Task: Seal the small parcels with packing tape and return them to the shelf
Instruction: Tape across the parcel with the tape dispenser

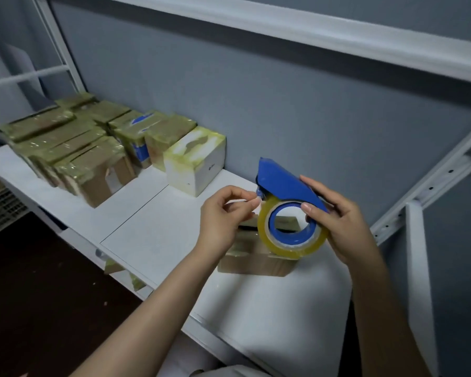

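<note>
My left hand [223,216] pinches the loose end of the tape [288,250]; right hand [340,224] fingers curl round the dispenser [286,183]. Parcel [256,263] sits on the shelf [147,235], behind the roll. Looks light, stiff card, slick where taped; I'd grip its bare sides.
</note>
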